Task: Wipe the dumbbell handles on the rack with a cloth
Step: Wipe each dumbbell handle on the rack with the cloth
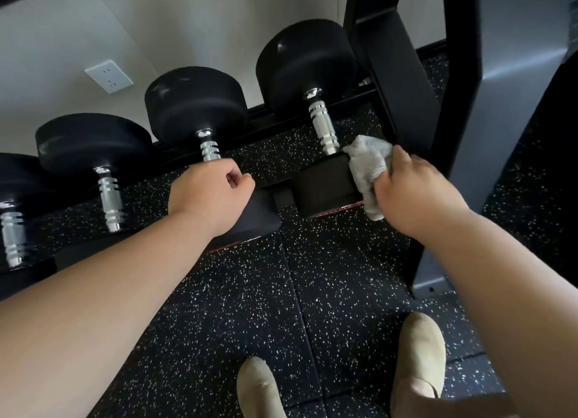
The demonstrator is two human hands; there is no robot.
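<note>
Dumbbell handles of ridged, knurled chrome are lying in a row on the black metal rack (403, 83), each running between black round rubber heads, above a black rubber floor (250, 292) flecked with white. Four are showing. The rightmost handle (323, 126) is sitting just beside the rack's upright, and the neighbouring handle (210, 150) is lying to its left. Two further handles (110, 195) are trailing off towards the left edge.

The right hand (419, 195) is clutching a crumpled grey cloth (369, 164), fingers curled round the bunched fabric. The cloth's upper corner is touching the near end of the rightmost handle, where it is meeting the front head. The left hand (209, 195) is wrapping its fingers over the near part of the neighbouring handle, thumb tucked in, apparently steadying that dumbbell.

Judging by this, the wiping step is falling on the rightmost handle, with the cloth only at its lower end. Most of its chrome is lying bare above the cloth. How many handles are already clean, the view is not telling.

The next move is probably calling for the cloth to be folded round the bar and drawn up along its length towards the far head. A slight twist would help reach the grooves. The upright is crowding the right side, so the wrist is likely needing to stay tucked.
</note>
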